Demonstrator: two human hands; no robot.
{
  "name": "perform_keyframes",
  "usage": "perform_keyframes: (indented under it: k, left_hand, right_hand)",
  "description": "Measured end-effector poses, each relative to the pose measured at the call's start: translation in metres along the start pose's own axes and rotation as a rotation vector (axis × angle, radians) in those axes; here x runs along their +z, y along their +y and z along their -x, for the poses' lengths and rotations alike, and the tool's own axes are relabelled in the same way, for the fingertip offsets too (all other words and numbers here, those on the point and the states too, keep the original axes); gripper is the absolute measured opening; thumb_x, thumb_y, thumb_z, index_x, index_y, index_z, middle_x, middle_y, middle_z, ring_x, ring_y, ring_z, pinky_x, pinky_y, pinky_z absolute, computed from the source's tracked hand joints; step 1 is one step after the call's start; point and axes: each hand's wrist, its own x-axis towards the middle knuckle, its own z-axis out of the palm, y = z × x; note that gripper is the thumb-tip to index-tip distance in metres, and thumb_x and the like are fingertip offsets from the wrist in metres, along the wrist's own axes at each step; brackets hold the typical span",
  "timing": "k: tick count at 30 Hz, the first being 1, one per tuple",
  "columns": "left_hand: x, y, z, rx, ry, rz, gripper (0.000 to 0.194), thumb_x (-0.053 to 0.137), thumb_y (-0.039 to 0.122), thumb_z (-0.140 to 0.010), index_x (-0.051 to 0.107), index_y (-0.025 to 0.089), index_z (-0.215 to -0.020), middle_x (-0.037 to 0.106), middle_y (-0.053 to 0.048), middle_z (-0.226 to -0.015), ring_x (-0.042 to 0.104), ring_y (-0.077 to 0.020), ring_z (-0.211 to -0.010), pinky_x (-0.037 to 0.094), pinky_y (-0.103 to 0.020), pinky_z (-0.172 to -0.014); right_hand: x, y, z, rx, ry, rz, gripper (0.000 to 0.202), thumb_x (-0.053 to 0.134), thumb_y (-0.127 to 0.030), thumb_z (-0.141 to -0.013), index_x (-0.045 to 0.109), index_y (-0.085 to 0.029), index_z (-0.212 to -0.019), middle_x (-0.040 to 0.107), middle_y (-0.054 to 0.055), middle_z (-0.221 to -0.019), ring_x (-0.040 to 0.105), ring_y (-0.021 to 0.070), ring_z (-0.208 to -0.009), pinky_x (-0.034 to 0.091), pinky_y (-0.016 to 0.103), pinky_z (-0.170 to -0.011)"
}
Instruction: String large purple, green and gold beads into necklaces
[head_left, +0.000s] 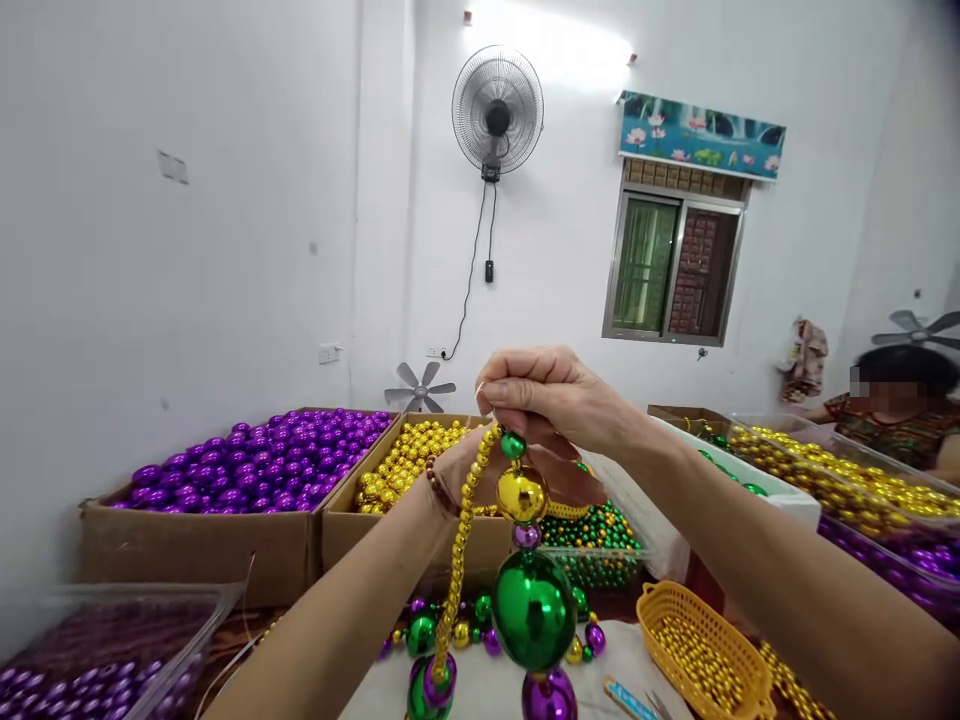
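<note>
In front of me hangs a bead necklace [534, 610] with large green, gold and purple balls on one side and a strand of small gold beads on the other. My right hand [551, 390] is closed in a pinch at its top, where a short bit of cord shows at the fingertips. Behind it my left hand [566, 475], wearing a dark bead bracelet [441, 488], is at the top of the strand; its fingers are curved and partly hidden by the beads and my right hand, and seem closed on the necklace.
Boxes of purple balls [255, 465] and gold balls [409, 455] stand ahead. A yellow basket [652, 610] holds small gold beads, beside a blue-handled tool [628, 698]. Another bead strand [461, 633] lies on the table. A clear tub [585, 550] holds green beads. A person [900, 410] sits at right.
</note>
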Motion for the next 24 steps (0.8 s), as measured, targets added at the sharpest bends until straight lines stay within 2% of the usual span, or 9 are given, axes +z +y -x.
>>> perform_keyframes:
  k: [2, 5, 7, 9, 12, 17, 20, 24]
  left_hand:
    - [0.01, 0.001, 0.004, -0.112, -0.112, 0.003, 0.023, 0.063, 0.041, -0.081, 0.068, 0.018, -0.081, 0.07, -0.006, -0.071, 0.069, -0.0277, -0.074, 0.051, -0.041, -0.071]
    - [0.017, 0.006, 0.011, -0.318, -0.346, 0.008, 0.051, 0.051, 0.064, -0.08, 0.067, 0.016, -0.086, 0.068, -0.01, -0.073, 0.067, -0.0272, -0.065, 0.05, -0.042, -0.065]
    - [0.022, 0.011, 0.011, -0.37, -0.431, 0.012, 0.059, 0.047, 0.069, -0.079, 0.067, 0.015, -0.092, 0.067, -0.011, -0.075, 0.065, -0.0251, -0.062, 0.048, -0.037, -0.059]
    - [0.029, 0.019, 0.007, -0.378, -0.452, 0.015, 0.057, 0.047, 0.066, -0.082, 0.065, 0.015, -0.101, 0.067, -0.012, -0.081, 0.064, -0.0232, -0.065, 0.044, -0.031, -0.054]
    - [0.039, 0.033, -0.002, -0.336, -0.435, 0.007, 0.049, 0.046, 0.054, -0.088, 0.063, 0.013, -0.11, 0.066, -0.012, -0.089, 0.063, -0.0216, -0.076, 0.044, -0.029, -0.057]
    - [0.048, 0.06, -0.009, -0.242, -0.326, -0.194, 0.036, 0.052, 0.04, -0.09, 0.065, 0.01, -0.106, 0.064, -0.011, -0.095, 0.061, -0.0207, -0.088, 0.046, -0.031, -0.071]
    - [0.061, 0.073, -0.012, -0.143, -0.229, -0.397, 0.028, 0.062, 0.037, -0.085, 0.066, 0.012, -0.097, 0.063, -0.01, -0.093, 0.06, -0.0178, -0.083, 0.044, -0.029, -0.065]
    - [0.089, 0.088, -0.024, 0.073, -0.079, -0.769, 0.019, 0.074, 0.03, -0.075, 0.066, 0.016, -0.086, 0.059, -0.004, -0.073, 0.051, -0.0107, -0.059, 0.035, -0.026, -0.051]
  right_hand:
    - [-0.004, -0.003, 0.004, 0.039, -0.009, 0.017, 0.016, 0.057, -0.031, -0.091, 0.062, -0.018, -0.082, 0.044, -0.008, -0.056, 0.027, 0.0023, -0.035, 0.021, 0.013, -0.027]
    - [-0.01, -0.01, 0.01, 0.054, -0.012, 0.006, 0.019, 0.059, -0.032, -0.09, 0.059, -0.018, -0.077, 0.043, -0.008, -0.056, 0.027, 0.0024, -0.036, 0.023, 0.012, -0.027]
    - [-0.016, -0.016, 0.012, 0.049, 0.003, 0.018, 0.02, 0.06, -0.031, -0.089, 0.058, -0.017, -0.075, 0.043, -0.008, -0.056, 0.029, 0.0022, -0.037, 0.025, 0.012, -0.028]
    - [-0.024, -0.021, 0.012, 0.046, 0.017, 0.059, 0.017, 0.059, -0.028, -0.089, 0.059, -0.017, -0.075, 0.045, -0.007, -0.056, 0.029, 0.0023, -0.037, 0.026, 0.011, -0.028]
    - [-0.039, -0.027, 0.009, 0.041, 0.046, 0.154, 0.015, 0.057, -0.024, -0.089, 0.06, -0.016, -0.076, 0.047, -0.007, -0.056, 0.033, 0.0033, -0.037, 0.029, 0.013, -0.029]
    - [-0.063, -0.039, 0.002, 0.039, 0.107, 0.343, 0.014, 0.056, -0.02, -0.087, 0.062, -0.015, -0.076, 0.052, -0.005, -0.055, 0.038, 0.0034, -0.04, 0.027, 0.014, -0.034]
    - [-0.071, -0.052, -0.001, 0.047, 0.106, 0.461, 0.013, 0.055, -0.018, -0.086, 0.062, -0.014, -0.075, 0.052, -0.004, -0.055, 0.039, 0.0033, -0.04, 0.026, 0.015, -0.034]
    - [-0.079, -0.074, -0.008, 0.026, 0.125, 0.62, 0.015, 0.054, -0.011, -0.082, 0.061, -0.013, -0.069, 0.053, -0.003, -0.054, 0.04, 0.0037, -0.04, 0.028, 0.016, -0.034]
